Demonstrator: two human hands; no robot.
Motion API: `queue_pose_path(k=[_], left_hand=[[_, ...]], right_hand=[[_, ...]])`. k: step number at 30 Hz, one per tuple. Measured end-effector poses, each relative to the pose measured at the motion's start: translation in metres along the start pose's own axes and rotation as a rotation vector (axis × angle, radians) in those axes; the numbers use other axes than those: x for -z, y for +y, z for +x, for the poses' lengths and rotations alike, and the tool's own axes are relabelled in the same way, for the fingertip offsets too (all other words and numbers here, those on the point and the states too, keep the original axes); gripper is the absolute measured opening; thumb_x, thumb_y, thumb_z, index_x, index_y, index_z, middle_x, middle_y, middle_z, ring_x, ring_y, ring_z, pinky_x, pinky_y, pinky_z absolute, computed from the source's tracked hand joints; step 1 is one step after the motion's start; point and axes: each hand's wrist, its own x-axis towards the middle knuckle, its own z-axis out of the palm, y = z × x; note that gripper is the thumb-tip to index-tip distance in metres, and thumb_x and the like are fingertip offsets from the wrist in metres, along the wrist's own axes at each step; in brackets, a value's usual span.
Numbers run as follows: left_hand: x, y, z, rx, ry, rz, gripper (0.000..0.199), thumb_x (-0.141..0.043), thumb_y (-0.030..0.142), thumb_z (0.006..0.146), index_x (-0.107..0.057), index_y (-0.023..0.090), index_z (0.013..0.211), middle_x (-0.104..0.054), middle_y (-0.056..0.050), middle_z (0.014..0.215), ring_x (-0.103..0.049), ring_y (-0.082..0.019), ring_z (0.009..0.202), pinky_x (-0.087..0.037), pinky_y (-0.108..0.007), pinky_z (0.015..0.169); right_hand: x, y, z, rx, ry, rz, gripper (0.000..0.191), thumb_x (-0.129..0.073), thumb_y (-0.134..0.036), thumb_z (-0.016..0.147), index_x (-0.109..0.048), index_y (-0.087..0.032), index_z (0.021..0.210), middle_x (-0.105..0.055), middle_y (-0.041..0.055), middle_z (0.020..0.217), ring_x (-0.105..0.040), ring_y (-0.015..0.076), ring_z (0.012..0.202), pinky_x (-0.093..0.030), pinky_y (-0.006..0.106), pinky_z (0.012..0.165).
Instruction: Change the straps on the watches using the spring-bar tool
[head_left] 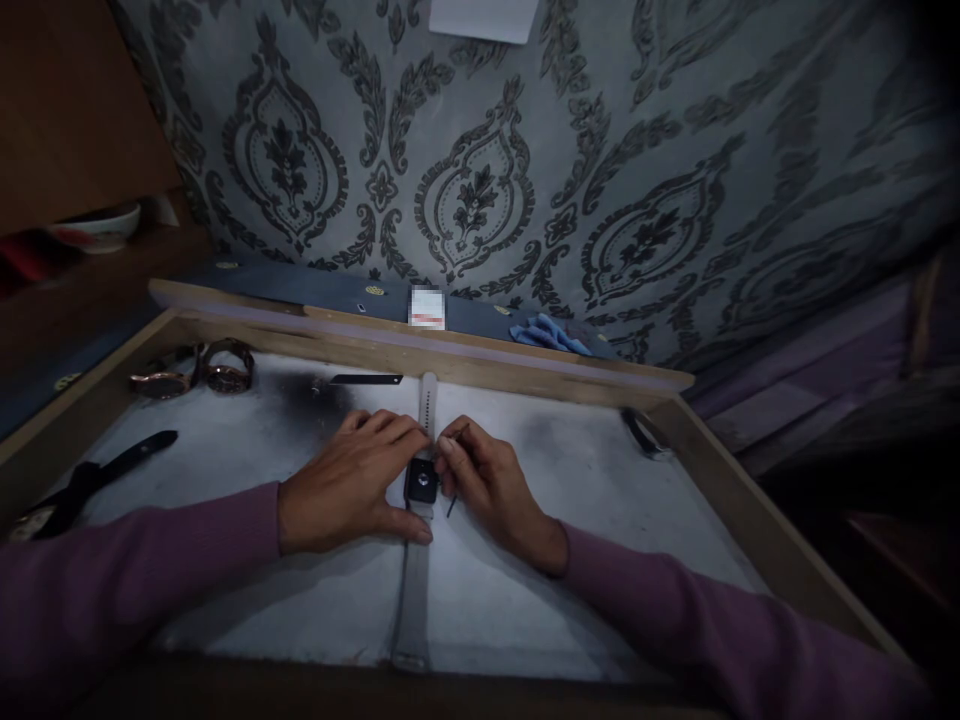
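Note:
A smartwatch (423, 482) lies back up on the white surface, its pale strap stretched toward and away from me. My left hand (352, 482) is on its left side, fingertips at the upper end of the case and thumb across the strap just below it, so the hand is around the watch. My right hand (487, 480) is at the right edge of the case, thumb and fingers pinched on a thin dark tool (451, 505), whose ends show above and below the fingers. Where the tool touches the watch is hidden.
A wooden frame (360, 336) borders the surface. Inside it lie a dark blade (367, 379), two round watches (227, 372) at the back left, a black-strapped watch (97, 478) at left and another (643, 432) at right. A blue cloth (551, 333) and small box (427, 307) sit behind.

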Motion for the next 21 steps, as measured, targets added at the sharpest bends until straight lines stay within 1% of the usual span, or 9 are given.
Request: queue_pose_path(k=[3, 7, 12, 16, 21], left_hand=[[-0.0003, -0.0008, -0.0001, -0.005, 0.0, -0.006, 0.054, -0.066, 0.061, 0.075, -0.055, 0.023, 0.112, -0.059, -0.006, 0.111, -0.051, -0.029, 0.105, -0.035, -0.042, 0.092], [0.0006, 0.0001, 0.0001, 0.003, -0.01, 0.004, 0.052, -0.067, 0.059, 0.076, -0.055, 0.023, 0.112, -0.059, -0.006, 0.11, -0.05, -0.03, 0.106, -0.035, -0.042, 0.092], [0.0014, 0.002, 0.0006, 0.014, -0.008, 0.0, 0.052, -0.069, 0.057, 0.075, -0.055, 0.021, 0.11, -0.059, -0.007, 0.11, -0.051, -0.03, 0.105, -0.035, -0.043, 0.091], [0.0027, 0.0039, 0.0011, 0.013, -0.022, 0.038, 0.053, -0.071, 0.057, 0.073, -0.055, 0.02, 0.109, -0.06, -0.006, 0.111, -0.052, -0.029, 0.105, -0.036, -0.042, 0.09], [0.004, 0.0048, 0.0012, 0.023, -0.04, 0.052, 0.053, -0.071, 0.057, 0.073, -0.056, 0.019, 0.106, -0.059, -0.007, 0.112, -0.052, -0.029, 0.106, -0.035, -0.042, 0.09]], right_hand=[[0.0001, 0.0021, -0.0005, -0.012, 0.003, 0.011, 0.027, -0.043, -0.038, 0.097, -0.047, -0.021, 0.077, -0.051, -0.0048, 0.055, -0.048, 0.0085, 0.043, -0.039, 0.021, 0.046], [-0.0002, 0.004, -0.0007, -0.017, 0.011, 0.004, 0.028, -0.043, -0.039, 0.097, -0.047, -0.02, 0.077, -0.052, -0.0046, 0.053, -0.048, 0.0086, 0.043, -0.04, 0.02, 0.045], [-0.0004, 0.0017, 0.001, 0.021, 0.001, -0.028, 0.027, -0.042, -0.038, 0.098, -0.046, -0.02, 0.077, -0.051, -0.0051, 0.055, -0.048, 0.0079, 0.043, -0.039, 0.019, 0.045], [-0.0004, 0.0004, 0.0025, 0.06, -0.006, -0.079, 0.024, -0.041, -0.035, 0.098, -0.045, -0.021, 0.079, -0.052, -0.005, 0.058, -0.049, 0.0074, 0.043, -0.04, 0.019, 0.045], [-0.0006, 0.0001, 0.002, 0.069, -0.014, -0.127, 0.023, -0.041, -0.032, 0.098, -0.044, -0.021, 0.079, -0.051, -0.0053, 0.057, -0.049, 0.0074, 0.043, -0.041, 0.019, 0.047]])
